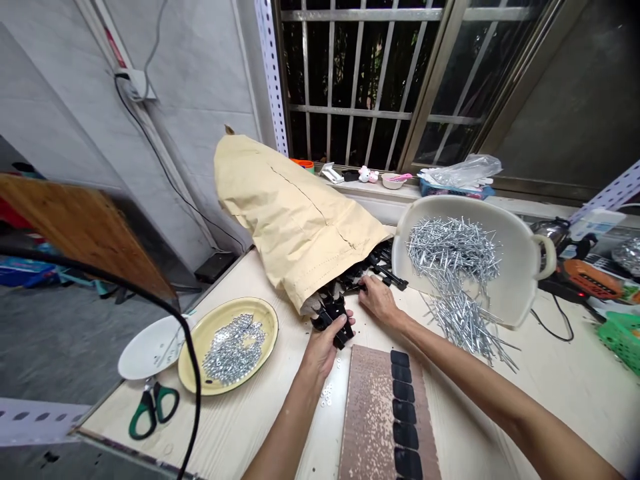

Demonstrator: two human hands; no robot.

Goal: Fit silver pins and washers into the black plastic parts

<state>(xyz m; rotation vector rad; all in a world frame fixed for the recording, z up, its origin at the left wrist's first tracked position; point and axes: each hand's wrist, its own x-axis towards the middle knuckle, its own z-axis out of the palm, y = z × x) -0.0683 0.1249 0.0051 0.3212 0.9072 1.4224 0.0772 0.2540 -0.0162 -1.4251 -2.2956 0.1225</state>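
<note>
A large tan paper sack (300, 213) lies on its side, with black plastic parts (383, 260) spilling from its mouth. Just in front of that mouth, my left hand (323, 347) is closed around several black plastic parts (336, 320), thumb on top. My right hand (380, 301) reaches to the sack's opening, fingers pinched on a black plastic part (354, 288) among the loose ones. Below my hands lies a worn brown board (367, 400) with a row of black rounded pads (404, 410) along it.
To the left are a yellow plate (187, 370) of small metal washers, a white dish (145, 350) and green-handled scissors (145, 417). A white basin (520, 267) of metal pins (455, 247) stands at right, some spilling out. A dark cable (190, 347) crosses the left foreground.
</note>
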